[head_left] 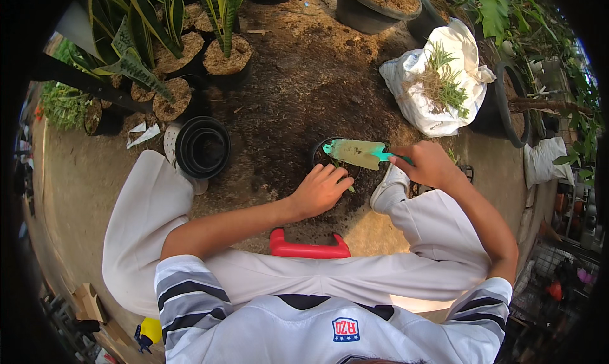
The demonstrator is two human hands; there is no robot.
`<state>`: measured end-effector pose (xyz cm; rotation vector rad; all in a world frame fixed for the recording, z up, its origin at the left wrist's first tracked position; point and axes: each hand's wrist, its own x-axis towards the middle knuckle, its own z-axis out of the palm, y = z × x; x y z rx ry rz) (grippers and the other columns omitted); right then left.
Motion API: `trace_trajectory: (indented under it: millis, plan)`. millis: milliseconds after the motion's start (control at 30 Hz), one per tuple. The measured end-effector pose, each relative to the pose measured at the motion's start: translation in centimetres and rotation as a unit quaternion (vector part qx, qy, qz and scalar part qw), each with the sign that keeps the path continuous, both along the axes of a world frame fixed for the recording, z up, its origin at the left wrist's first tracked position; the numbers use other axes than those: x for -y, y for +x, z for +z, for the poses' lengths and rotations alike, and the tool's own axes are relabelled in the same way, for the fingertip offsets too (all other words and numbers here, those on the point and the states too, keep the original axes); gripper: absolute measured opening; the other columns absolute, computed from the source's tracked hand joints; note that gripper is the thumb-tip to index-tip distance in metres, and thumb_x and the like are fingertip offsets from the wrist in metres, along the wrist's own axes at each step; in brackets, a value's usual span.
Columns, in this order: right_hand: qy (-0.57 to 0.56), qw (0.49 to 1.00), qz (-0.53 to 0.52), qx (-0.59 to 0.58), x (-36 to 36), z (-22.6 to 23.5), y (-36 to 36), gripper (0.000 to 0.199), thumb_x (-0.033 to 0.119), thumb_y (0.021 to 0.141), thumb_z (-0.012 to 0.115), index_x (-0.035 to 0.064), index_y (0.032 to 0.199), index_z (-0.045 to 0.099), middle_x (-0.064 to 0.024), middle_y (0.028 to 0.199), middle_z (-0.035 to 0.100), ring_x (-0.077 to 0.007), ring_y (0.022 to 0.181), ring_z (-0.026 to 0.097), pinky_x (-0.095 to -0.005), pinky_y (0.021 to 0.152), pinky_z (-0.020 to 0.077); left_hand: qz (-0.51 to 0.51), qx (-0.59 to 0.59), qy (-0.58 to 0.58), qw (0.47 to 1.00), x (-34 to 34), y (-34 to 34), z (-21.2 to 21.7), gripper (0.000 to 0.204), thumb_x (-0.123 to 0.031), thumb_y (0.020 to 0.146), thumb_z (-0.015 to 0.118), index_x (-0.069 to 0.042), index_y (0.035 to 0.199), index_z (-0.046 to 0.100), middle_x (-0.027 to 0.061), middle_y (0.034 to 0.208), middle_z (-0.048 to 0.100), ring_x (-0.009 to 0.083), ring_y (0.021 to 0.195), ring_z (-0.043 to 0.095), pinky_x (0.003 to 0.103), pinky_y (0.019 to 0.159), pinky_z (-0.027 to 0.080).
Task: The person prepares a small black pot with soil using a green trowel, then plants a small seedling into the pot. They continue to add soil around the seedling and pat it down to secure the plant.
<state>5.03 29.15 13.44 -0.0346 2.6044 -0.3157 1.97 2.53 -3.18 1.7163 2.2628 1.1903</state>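
Head view, the only one: person squatting on dark, soil-strewn ground, small black plastic pot straight ahead between the knees. Right hand has its grip closed round the teal handle of a green-bladed hand trowel; blade is flat and soiled. Key relation: the trowel's long axis runs nearly level across the picture, handle on the person's right, tip pointing left, and the blade lies over the pot's mouth, covering its far part. So the pot sits left of the right-hand grip, along the line of the blade. Left hand is the nearer one to the pot: it rests at the near rim, fingers curled loosely down onto the soil and a small green seedling by the fingertips. Cannot tell whether it pinches the seedling or only presses the soil; the grip reads as narrow, not clasped round anything clearly. The two hands are near each other, not touching, with the pot between and under them. Around: stack of empty black nursery pots on the left, well apart; white sack holding green cuttings with roots on the far right; potted striped-leaf plants on the far left; red plastic stool edge just beneath the body; white shoe just right of the pot.
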Motion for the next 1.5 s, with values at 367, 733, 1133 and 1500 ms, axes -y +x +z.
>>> trace_trajectory:
  millis: [367, 733, 1133, 1500]
  plan:
    - [-0.02, 0.999, -0.035, 0.019, 2.4, -1.7, 1.9, 0.028, 0.03, 0.1, 0.061, 0.0065, 0.099, 0.076, -0.0208, 0.074, 0.07, -0.0414, 0.074, 0.07, -0.0507, 0.071, 0.0565, 0.008, 0.003, -0.008, 1.0, 0.0, -0.3, -0.2, 0.035, -0.002, 0.078, 0.072, -0.008, 0.112, 0.066, 0.0065, 0.106, 0.062, 0.0253, 0.095, 0.059, 0.04, 0.079, 0.043]
    - [0.006, 1.0, -0.026, 0.012, 3.1, -0.1, 4.1, 0.032, 0.029, 0.103, 0.055, 0.0008, 0.1, 0.069, -0.0211, 0.066, 0.065, -0.0418, 0.068, 0.068, -0.0528, 0.063, 0.0532, 0.007, 0.001, -0.027, 1.0, 0.2, -0.1, 0.2, 0.043, 0.004, 0.075, 0.067, -0.008, 0.117, 0.066, 0.0073, 0.107, 0.061, 0.0251, 0.095, 0.058, 0.039, 0.079, 0.041]
    - [-0.041, 0.994, -0.074, 0.07, 5.3, -3.3, 6.3, 0.035, 0.028, 0.104, 0.053, 0.0007, 0.112, 0.073, -0.0198, 0.07, 0.069, -0.039, 0.07, 0.07, -0.0497, 0.068, 0.0551, -0.005, -0.024, -0.016, 1.0, 0.5, -0.2, -0.5, 0.041, 0.001, 0.075, 0.067, -0.009, 0.115, 0.064, 0.0068, 0.101, 0.057, 0.0244, 0.093, 0.056, 0.039, 0.076, 0.039]
    - [-0.097, 0.964, -0.164, 0.186, 3.7, 0.6, 3.1, 0.038, 0.034, 0.106, 0.053, 0.0026, 0.115, 0.072, -0.0123, 0.066, 0.07, -0.0239, 0.061, 0.072, -0.04, 0.065, 0.056, 0.016, -0.038, -0.011, 0.999, 0.5, 0.0, -0.5, 0.033, 0.001, 0.076, 0.069, -0.01, 0.107, 0.066, 0.0048, 0.101, 0.06, 0.023, 0.089, 0.058, 0.037, 0.076, 0.04]
